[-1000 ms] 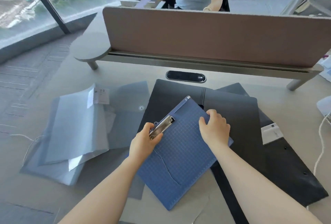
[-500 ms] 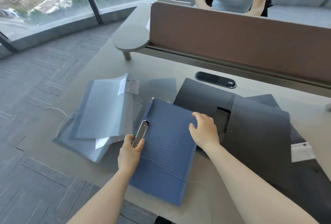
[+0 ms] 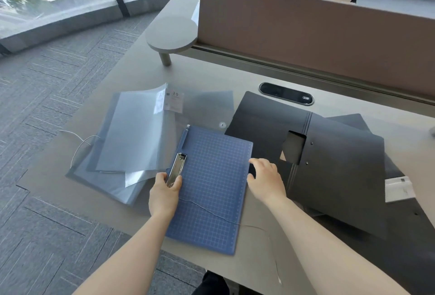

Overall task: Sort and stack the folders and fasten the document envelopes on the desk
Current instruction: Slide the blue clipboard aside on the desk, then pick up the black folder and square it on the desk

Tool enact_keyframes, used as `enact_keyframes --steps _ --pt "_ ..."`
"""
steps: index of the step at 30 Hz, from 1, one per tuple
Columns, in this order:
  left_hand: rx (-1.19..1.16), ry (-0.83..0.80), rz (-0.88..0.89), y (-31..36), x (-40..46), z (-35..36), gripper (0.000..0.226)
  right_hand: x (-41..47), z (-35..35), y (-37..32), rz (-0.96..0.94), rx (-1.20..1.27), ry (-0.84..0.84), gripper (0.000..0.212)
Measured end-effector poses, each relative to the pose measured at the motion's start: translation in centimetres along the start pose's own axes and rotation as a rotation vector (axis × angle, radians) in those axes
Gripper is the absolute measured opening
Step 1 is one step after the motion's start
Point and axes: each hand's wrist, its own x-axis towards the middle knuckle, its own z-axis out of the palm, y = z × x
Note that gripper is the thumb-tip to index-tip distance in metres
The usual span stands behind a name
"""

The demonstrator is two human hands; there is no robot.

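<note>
A blue gridded clipboard folder (image 3: 211, 181) lies flat at the desk's near edge. My left hand (image 3: 164, 193) grips its left edge, thumb on the metal clip (image 3: 176, 169). At the folder's right edge rests my right hand (image 3: 266, 179), fingers curled over the rim. To the left lies a pile of translucent grey document envelopes (image 3: 131, 139), its top flap lifted and a white label showing. An open black folder (image 3: 329, 167) spreads out to the right, over more black folders.
A brown divider panel (image 3: 317, 40) runs along the back of the desk (image 3: 211, 78), with a person seated behind it. A black cable port (image 3: 286, 94) sits in the desk. A thin white string (image 3: 80, 146) trails off the left edge. Carpet lies left.
The blue folder has been swung off the black folder and set down straight near the desk's front edge, beside the grey pile. Both hands stayed on it.
</note>
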Motion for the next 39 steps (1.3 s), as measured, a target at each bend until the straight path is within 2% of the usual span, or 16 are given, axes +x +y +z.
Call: enact_keyframes --steps 8,22,28,34,39 --pt "0.146 0.119 0.058 0.1 0.2 1.0 0.040 -0.3 0.8 0.7 0.000 -0.027 -0.006 0.046" --pt "0.159 0.111 0.054 0.5 0.0 1.0 0.039 -0.5 0.3 1.1 -0.009 0.044 0.012 0.043" --pt "0.191 0.196 0.233 3.9 -0.9 1.5 0.039 -0.5 -2.5 2.8 0.042 0.094 0.110 0.041" --pt "0.093 -0.062 0.479 10.4 -3.0 5.7 0.029 -0.8 -6.2 7.1 0.194 0.091 0.234 0.044" --pt "0.206 -0.348 0.633 14.2 -6.1 10.5 0.042 -2.0 -8.0 11.4 0.342 -0.028 0.332 0.064"
